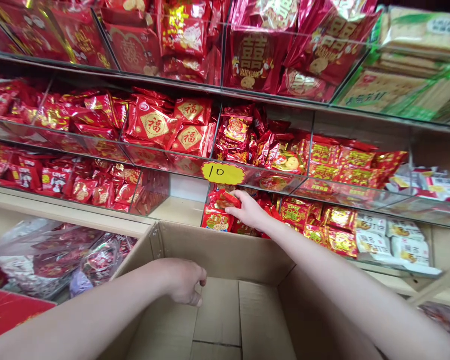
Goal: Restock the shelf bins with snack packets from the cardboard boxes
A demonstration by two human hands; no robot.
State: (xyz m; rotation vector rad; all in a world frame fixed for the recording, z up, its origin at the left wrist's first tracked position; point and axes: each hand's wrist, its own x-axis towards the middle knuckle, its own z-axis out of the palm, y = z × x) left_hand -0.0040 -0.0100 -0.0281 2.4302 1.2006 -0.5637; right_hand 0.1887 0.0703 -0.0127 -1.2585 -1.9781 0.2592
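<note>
My right hand point(247, 211) reaches to the lower shelf, its fingers closed on a small red snack packet point(228, 200). Right below that packet lies another red-and-gold packet point(216, 221), in a shelf compartment with more of the same sort. Over the cardboard box point(225, 250) hangs my left hand point(185, 281), fingers loosely curled and a little apart, with nothing visible in them. The box stands with its top open in front of the shelf, and its bottom flaps show between my arms.
A yellow price tag point(223, 173) marked 10 sits on the clear shelf front above my right hand. Red packets fill the tiers around it. White packets point(373, 235) lie at the lower right. Plastic bags point(60, 255) lie left of the box.
</note>
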